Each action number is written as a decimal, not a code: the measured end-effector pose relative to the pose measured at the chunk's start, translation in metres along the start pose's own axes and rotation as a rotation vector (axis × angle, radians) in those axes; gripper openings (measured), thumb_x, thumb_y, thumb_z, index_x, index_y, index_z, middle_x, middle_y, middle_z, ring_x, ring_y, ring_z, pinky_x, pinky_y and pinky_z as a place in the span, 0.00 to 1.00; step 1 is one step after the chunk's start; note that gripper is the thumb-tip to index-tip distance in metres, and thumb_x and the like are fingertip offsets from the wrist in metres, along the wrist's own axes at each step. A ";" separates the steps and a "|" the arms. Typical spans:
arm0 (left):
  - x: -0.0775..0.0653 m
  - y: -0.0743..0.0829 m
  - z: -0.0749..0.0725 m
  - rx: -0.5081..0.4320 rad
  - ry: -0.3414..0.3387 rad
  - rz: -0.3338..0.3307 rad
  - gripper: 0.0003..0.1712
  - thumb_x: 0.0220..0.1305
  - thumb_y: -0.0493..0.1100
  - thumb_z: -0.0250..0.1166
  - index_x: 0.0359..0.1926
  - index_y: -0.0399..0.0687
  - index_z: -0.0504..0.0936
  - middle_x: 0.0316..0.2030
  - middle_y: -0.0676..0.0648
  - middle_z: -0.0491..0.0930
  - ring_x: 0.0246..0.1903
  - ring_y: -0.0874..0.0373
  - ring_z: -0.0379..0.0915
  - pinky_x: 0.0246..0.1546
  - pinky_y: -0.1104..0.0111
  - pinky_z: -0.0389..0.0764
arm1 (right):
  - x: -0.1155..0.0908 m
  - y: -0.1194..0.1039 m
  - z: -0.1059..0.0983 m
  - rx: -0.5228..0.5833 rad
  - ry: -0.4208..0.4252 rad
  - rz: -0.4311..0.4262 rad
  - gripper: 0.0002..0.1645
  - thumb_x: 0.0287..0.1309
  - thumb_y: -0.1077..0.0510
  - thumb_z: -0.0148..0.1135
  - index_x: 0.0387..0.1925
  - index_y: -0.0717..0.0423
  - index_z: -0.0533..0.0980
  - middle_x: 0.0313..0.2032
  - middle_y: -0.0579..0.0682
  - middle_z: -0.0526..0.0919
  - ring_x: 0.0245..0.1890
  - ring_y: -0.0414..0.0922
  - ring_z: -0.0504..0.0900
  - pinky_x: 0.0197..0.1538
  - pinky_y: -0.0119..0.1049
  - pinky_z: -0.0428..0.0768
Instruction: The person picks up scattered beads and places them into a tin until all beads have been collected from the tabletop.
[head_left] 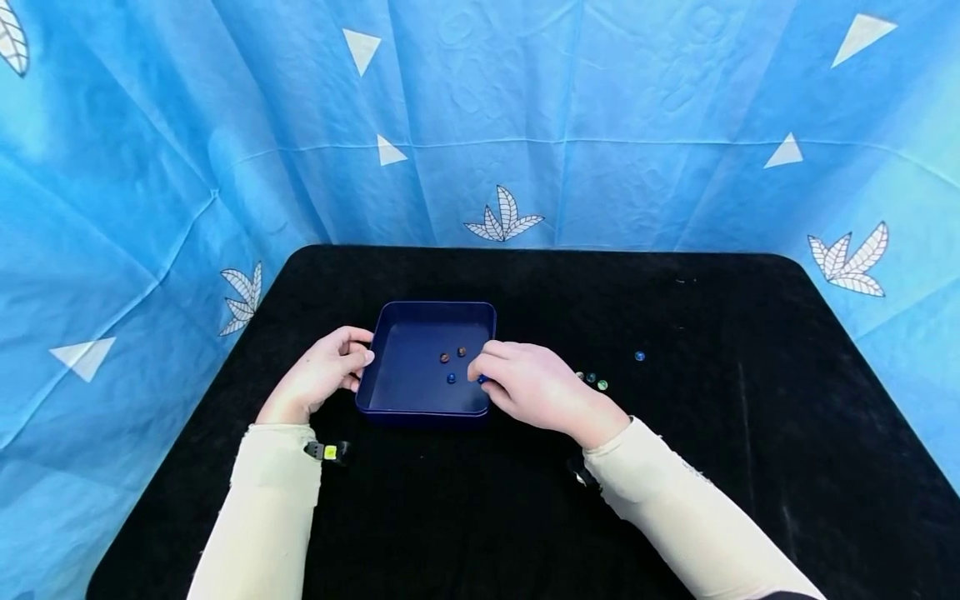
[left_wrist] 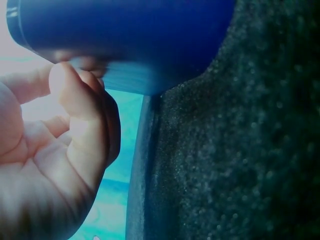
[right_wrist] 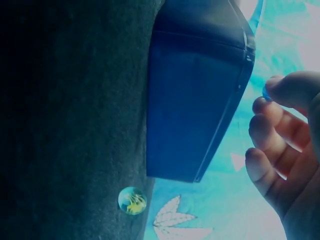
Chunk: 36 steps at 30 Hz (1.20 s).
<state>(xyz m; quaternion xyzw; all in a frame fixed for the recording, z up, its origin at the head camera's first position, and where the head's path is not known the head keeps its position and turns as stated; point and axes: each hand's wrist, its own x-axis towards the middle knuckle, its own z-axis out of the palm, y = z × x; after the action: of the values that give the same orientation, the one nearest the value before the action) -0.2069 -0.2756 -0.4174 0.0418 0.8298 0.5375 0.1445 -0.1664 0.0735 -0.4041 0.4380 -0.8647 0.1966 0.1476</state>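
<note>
So, marble [head_left: 482, 379] in right hand's [head_left: 542, 390] pinch

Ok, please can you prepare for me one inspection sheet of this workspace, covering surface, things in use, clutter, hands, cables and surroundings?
Surface: black table.
Job's things: dark blue tray containing two brown marbles and one blue marble; at least four other marbles lie outside, to its right.
Clutter: pale flecks towards the far right; otherwise nothing seen.
Grippers: left hand touches the tray's left side; right hand pinches another blue marble at the tray's right side. A small black device shows at the left wrist.
Cables: nothing seen.
Surroundings: blue curtain with white triangles and leaf prints.
</note>
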 end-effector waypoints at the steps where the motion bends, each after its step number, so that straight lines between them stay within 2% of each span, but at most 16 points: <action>1: 0.000 0.000 0.000 -0.004 0.000 0.000 0.25 0.76 0.38 0.56 0.68 0.32 0.64 0.46 0.31 0.73 0.32 0.45 0.75 0.31 0.63 0.83 | 0.000 -0.001 0.000 0.003 0.004 -0.005 0.11 0.64 0.62 0.63 0.43 0.42 0.80 0.39 0.38 0.78 0.33 0.35 0.72 0.38 0.31 0.76; 6: -0.003 0.000 -0.001 -0.013 -0.004 0.014 0.26 0.76 0.38 0.56 0.68 0.32 0.63 0.46 0.32 0.74 0.33 0.44 0.76 0.30 0.63 0.82 | 0.001 0.000 0.001 0.009 0.012 0.000 0.11 0.63 0.62 0.65 0.44 0.44 0.81 0.40 0.41 0.80 0.33 0.36 0.73 0.38 0.32 0.77; 12: -0.004 -0.002 -0.003 -0.024 0.000 0.017 0.26 0.76 0.38 0.56 0.69 0.32 0.63 0.47 0.32 0.74 0.33 0.43 0.76 0.30 0.63 0.82 | 0.001 0.007 -0.004 0.007 -0.007 0.045 0.10 0.63 0.60 0.67 0.44 0.44 0.82 0.40 0.40 0.81 0.32 0.34 0.73 0.37 0.33 0.77; 17: -0.004 -0.004 -0.002 -0.025 0.010 0.020 0.25 0.76 0.37 0.56 0.68 0.32 0.64 0.47 0.31 0.74 0.34 0.42 0.77 0.29 0.64 0.82 | -0.003 0.023 -0.013 -0.022 0.005 0.082 0.09 0.62 0.59 0.67 0.44 0.44 0.82 0.40 0.38 0.79 0.32 0.34 0.75 0.37 0.34 0.78; 21: -0.003 -0.003 0.000 -0.025 0.008 0.029 0.24 0.76 0.37 0.57 0.67 0.32 0.65 0.46 0.30 0.74 0.33 0.42 0.76 0.30 0.64 0.82 | -0.010 0.042 -0.027 -0.066 0.012 0.132 0.07 0.62 0.58 0.67 0.41 0.44 0.82 0.39 0.38 0.79 0.30 0.35 0.75 0.36 0.37 0.78; 27: 0.000 -0.002 0.000 -0.015 0.013 0.036 0.23 0.75 0.36 0.57 0.65 0.30 0.66 0.43 0.31 0.73 0.31 0.43 0.75 0.29 0.64 0.82 | -0.032 0.074 -0.048 -0.107 -0.048 0.253 0.05 0.63 0.56 0.66 0.41 0.44 0.81 0.40 0.40 0.79 0.30 0.38 0.77 0.38 0.42 0.79; 32: 0.000 -0.001 -0.001 -0.001 0.004 0.045 0.23 0.75 0.36 0.58 0.65 0.30 0.66 0.42 0.32 0.73 0.31 0.46 0.74 0.28 0.65 0.81 | -0.061 0.099 -0.054 -0.122 -0.096 0.365 0.06 0.63 0.56 0.65 0.42 0.47 0.82 0.40 0.41 0.80 0.33 0.41 0.79 0.40 0.47 0.79; 36: -0.001 -0.001 -0.002 0.003 0.008 0.040 0.23 0.75 0.37 0.58 0.65 0.32 0.67 0.41 0.34 0.73 0.31 0.47 0.74 0.28 0.65 0.81 | -0.077 0.113 -0.057 -0.133 -0.094 0.443 0.07 0.61 0.57 0.66 0.41 0.49 0.82 0.38 0.43 0.81 0.35 0.44 0.80 0.41 0.51 0.78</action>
<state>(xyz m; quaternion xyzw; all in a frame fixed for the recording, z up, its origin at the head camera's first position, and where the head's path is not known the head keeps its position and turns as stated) -0.2060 -0.2785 -0.4176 0.0566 0.8301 0.5392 0.1303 -0.2093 0.2149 -0.4105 0.2356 -0.9567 0.1461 0.0891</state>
